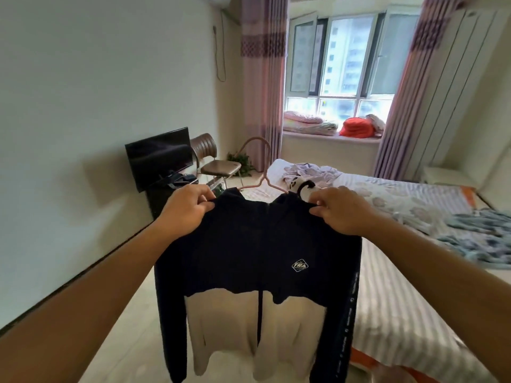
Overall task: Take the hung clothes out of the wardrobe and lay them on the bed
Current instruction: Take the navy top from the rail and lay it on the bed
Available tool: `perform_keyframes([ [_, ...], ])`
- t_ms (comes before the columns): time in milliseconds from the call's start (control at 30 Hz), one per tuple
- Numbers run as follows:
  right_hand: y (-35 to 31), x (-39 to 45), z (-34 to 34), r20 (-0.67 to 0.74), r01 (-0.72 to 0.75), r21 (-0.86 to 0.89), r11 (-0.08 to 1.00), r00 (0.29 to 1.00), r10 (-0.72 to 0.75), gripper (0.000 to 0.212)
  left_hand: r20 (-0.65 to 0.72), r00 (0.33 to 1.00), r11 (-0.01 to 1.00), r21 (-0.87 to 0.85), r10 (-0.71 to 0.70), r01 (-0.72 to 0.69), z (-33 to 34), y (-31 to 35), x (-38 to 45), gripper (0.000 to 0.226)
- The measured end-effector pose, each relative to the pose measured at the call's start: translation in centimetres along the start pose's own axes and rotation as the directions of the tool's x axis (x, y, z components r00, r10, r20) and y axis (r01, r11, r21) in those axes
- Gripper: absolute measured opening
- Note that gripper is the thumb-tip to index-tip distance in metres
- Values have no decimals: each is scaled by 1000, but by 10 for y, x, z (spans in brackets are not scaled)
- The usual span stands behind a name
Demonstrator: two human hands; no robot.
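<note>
Television [159,158]: you see a dark flat screen, switched off, standing against the left wall.
Chair [213,158]: brown, with metal legs, it stands just beside the television, towards the window.
Plant [241,163]: a small green plant sits on the floor behind the chair.
Curtains [262,78]: pink and purple, they hang at both sides of the window [348,56].
Window sill: you find folded blankets [307,124] there, and a red bundle [356,127] near them.
</note>
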State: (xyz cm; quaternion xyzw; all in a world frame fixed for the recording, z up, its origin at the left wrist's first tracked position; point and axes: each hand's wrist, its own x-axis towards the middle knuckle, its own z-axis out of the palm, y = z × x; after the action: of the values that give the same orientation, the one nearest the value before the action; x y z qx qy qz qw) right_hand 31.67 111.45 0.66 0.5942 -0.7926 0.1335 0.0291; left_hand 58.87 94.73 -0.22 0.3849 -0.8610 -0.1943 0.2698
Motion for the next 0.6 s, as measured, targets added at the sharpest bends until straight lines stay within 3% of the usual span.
perform_keyframes([
  [400,143,87,54,101,-74,-40,996,992,78,15,129,989,997,30,-68,65,151,8,139,15],
  [600,193,133,84,162,-104,-42,994,981,110,17,174,978,994,19,-111,110,207,5,196,7],
])
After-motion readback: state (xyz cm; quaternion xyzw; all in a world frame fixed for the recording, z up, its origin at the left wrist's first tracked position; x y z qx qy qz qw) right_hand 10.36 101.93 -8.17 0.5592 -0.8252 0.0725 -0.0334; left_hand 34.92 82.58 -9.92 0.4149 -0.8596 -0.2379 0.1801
